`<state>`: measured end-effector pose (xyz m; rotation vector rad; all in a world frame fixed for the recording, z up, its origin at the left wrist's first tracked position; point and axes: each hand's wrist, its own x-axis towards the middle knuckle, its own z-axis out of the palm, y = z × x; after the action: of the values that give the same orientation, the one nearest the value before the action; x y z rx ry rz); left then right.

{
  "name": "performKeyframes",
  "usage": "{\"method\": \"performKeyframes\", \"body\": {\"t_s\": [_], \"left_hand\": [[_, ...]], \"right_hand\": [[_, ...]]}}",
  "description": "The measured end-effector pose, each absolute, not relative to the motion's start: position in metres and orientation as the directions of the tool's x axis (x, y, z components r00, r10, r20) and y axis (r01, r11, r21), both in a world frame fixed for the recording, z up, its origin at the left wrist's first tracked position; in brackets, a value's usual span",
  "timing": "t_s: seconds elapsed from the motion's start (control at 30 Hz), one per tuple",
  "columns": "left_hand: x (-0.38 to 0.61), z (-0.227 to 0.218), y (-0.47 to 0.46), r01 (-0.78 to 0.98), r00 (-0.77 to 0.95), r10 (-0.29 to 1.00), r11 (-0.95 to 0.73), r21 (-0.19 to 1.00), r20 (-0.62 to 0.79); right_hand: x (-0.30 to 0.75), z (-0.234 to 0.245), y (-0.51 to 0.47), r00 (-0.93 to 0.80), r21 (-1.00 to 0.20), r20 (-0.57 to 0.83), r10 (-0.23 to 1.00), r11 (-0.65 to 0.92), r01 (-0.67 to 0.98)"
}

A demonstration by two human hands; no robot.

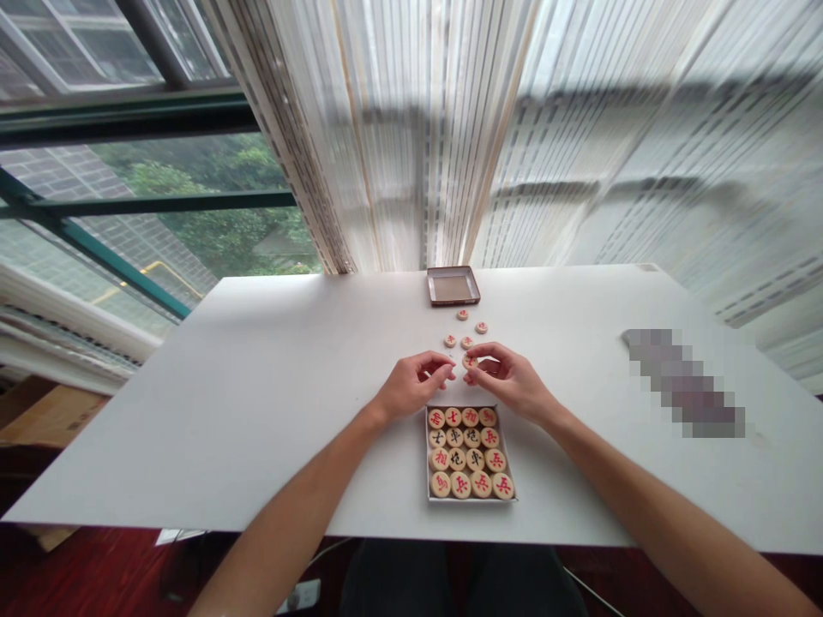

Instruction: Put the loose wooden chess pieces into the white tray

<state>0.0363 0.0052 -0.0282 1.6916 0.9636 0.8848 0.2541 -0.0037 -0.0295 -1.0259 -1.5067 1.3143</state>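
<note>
A xiangqi piece (470, 362) is pinched by the right hand (511, 383) just above the box (429, 463); whether the narrowly curled left hand (413, 387) holds anything cannot be told. A slipped grip could knock the packed pieces (471, 460) askew.

Bright daylight pouring in through the window (141, 214) on the left and the sheer curtain (411, 146) ahead! Soft, faint shadows under the left hand (411, 386) and right hand (507, 383), mild glare across the white table (225, 428), strong wide-angle bending at the edges, soft blur on the trees (212, 206) outside, a blocky pixelated patch (681, 383) at right, and a dim floor (96, 574) below!
</note>
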Motion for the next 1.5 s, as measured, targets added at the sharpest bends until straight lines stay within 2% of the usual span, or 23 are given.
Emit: {"method": "performKeyframes", "body": {"t_s": [0.37,0.5,0.77,0.9,1.03,1.2,1.33,1.5], "left_hand": [[0.035,-0.033,0.007,0.181,0.422,0.898,-0.216,0.960,0.122],[0.035,-0.032,0.006,0.184,0.422,0.898,-0.220,0.958,0.125],[0.035,-0.032,0.006,0.186,0.432,0.893,-0.222,0.957,0.123],[0.027,-0.025,0.007,0.262,0.508,0.856,-0.258,0.930,0.094],[0.013,-0.010,0.007,0.357,0.644,0.765,-0.306,0.883,0.005],[0.007,-0.005,0.005,0.360,0.737,0.673,-0.311,0.880,-0.064],[0.007,-0.009,0.006,0.354,0.749,0.660,-0.324,0.877,-0.058],[0.007,-0.010,0.007,0.353,0.753,0.655,-0.314,0.881,-0.068]], "right_hand": [[0.256,-0.027,-0.005,-0.272,-0.972,0.157,0.950,0.197,0.130],[0.255,-0.027,-0.005,-0.291,-0.969,0.180,0.940,0.220,0.112],[0.256,-0.025,-0.007,-0.299,-0.968,0.164,0.940,0.212,0.134],[0.257,-0.020,-0.010,-0.297,-0.957,0.191,0.936,0.244,0.154],[0.257,-0.014,-0.014,-0.313,-0.955,0.216,0.925,0.267,0.131],[0.255,-0.004,-0.024,-0.439,-0.973,0.165,0.883,0.219,0.076],[0.252,0.007,-0.033,-0.579,-0.955,0.148,0.802,0.269,0.128],[0.246,0.014,-0.042,-0.647,-0.905,0.132,0.751,0.358,0.230]]}}
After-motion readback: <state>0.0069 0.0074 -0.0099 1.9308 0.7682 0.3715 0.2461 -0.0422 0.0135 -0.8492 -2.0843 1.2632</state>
